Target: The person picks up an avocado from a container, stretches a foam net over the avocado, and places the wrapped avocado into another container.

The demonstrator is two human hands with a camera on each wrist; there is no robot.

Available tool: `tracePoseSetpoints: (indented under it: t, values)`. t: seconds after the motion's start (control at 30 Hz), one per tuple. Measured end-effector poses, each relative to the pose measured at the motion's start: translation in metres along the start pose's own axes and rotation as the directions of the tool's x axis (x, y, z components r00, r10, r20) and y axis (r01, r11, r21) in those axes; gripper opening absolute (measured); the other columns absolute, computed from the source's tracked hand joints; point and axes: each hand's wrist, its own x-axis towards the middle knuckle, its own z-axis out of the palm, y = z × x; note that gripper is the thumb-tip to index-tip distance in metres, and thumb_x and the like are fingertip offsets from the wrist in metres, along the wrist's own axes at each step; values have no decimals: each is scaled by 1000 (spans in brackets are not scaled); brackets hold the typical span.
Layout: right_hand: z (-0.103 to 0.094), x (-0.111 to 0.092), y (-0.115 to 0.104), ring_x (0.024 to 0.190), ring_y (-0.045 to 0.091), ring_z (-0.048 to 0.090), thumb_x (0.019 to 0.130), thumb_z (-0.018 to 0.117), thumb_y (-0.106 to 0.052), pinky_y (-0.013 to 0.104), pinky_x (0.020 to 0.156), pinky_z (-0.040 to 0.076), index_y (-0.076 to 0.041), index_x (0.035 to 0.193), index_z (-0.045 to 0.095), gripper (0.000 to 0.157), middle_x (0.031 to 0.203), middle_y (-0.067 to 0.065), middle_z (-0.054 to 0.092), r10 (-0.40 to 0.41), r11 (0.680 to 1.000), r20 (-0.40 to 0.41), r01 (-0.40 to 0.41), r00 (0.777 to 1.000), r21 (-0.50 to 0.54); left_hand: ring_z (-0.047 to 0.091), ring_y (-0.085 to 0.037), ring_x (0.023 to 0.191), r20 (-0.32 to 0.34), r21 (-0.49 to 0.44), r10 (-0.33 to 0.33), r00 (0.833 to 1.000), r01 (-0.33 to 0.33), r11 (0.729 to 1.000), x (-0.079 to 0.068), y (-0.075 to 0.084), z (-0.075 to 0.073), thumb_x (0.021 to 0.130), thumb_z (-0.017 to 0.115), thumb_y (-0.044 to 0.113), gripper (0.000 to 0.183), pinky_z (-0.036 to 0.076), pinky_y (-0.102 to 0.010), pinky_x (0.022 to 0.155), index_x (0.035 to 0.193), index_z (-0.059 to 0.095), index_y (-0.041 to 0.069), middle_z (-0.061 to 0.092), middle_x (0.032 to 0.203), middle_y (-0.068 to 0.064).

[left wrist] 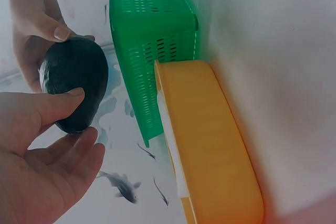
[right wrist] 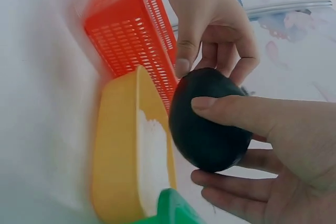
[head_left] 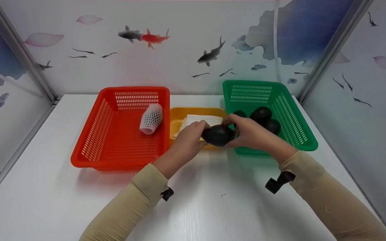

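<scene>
A dark, smooth avocado (head_left: 218, 135) is held between both hands, raised over the front edge of the yellow tray (head_left: 198, 109). My left hand (head_left: 189, 135) pinches its left end, thumb on the near side in the left wrist view. From the other end my right hand (head_left: 248, 132) grips it, thumb laid across the skin and fingers beneath in the right wrist view. Several more avocados (head_left: 261, 114) lie in the green basket (head_left: 302, 134), partly hidden behind the right hand. White foam net sleeves (head_left: 204, 118) lie flat in the yellow tray.
On the left stands a red basket (head_left: 119, 134) with one item wrapped in a white foam net (head_left: 151, 118) inside. All the containers sit side by side on a white table (head_left: 206, 207). Printed panels wall in the back and sides.
</scene>
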Motion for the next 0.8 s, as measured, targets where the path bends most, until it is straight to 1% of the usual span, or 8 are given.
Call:
tracePoseSetpoints:
  t: [0.1,0.23,0.33,0.43,0.53,0.6,0.73,0.8]
  values:
    - [10,1,4,92,21,59,75,87,-20,38,83,53,-19,122,56,57,120,0,60,-37,997,-30,39,999,61,54,-17,107,-3,-14,-18,1000,18,1000,-5,-3,-1,86,75,12,39,47,-32,97,117,54,15,58,112,-1]
    - [22,1,8,97,19,60,76,85,-18,37,85,53,-18,124,56,56,121,0,60,-82,989,-55,88,995,117,53,-17,110,0,-31,-58,998,58,998,-10,-8,1,85,76,11,44,47,-34,98,124,54,16,58,118,-2]
    - [28,0,9,100,19,61,78,83,-11,37,89,52,-16,127,57,55,121,0,60,-87,980,-74,99,993,174,52,-16,111,-9,-38,-74,997,74,997,-12,-13,4,86,75,11,47,46,-34,98,127,53,16,57,120,-2]
    - [35,-1,11,98,20,62,79,82,-6,38,88,53,-12,127,58,54,121,3,60,-99,968,-100,119,990,220,53,-17,110,-16,-31,-73,997,72,997,-14,-18,7,86,75,11,48,46,-34,99,128,52,15,57,120,-2]
    - [45,-1,15,96,20,63,77,83,-6,36,87,53,-11,125,60,53,119,4,60,-107,963,-130,135,986,232,54,-18,108,-12,-28,-67,998,66,997,-17,-22,9,86,75,10,46,46,-35,99,127,53,13,58,117,-3]
    - [52,-1,17,95,19,63,76,83,-6,36,87,54,-11,124,61,53,118,3,60,-113,961,-146,145,983,234,54,-20,108,-12,-5,-43,999,43,999,-19,-24,11,85,76,10,47,46,-36,99,126,53,11,59,117,-6]
    - [64,0,19,96,19,64,76,83,-5,36,87,54,-10,122,61,52,118,4,61,-123,960,-172,162,977,229,55,-23,108,-9,37,-20,1000,21,999,-23,-28,15,83,78,8,51,46,-36,99,127,53,9,59,118,-9]
    - [70,0,19,95,19,64,76,83,-4,36,86,54,-10,122,61,51,117,4,61,-119,964,-178,156,977,213,55,-23,108,-6,47,-28,1000,29,998,-25,-30,16,81,80,8,54,46,-36,99,127,52,9,59,118,-9]
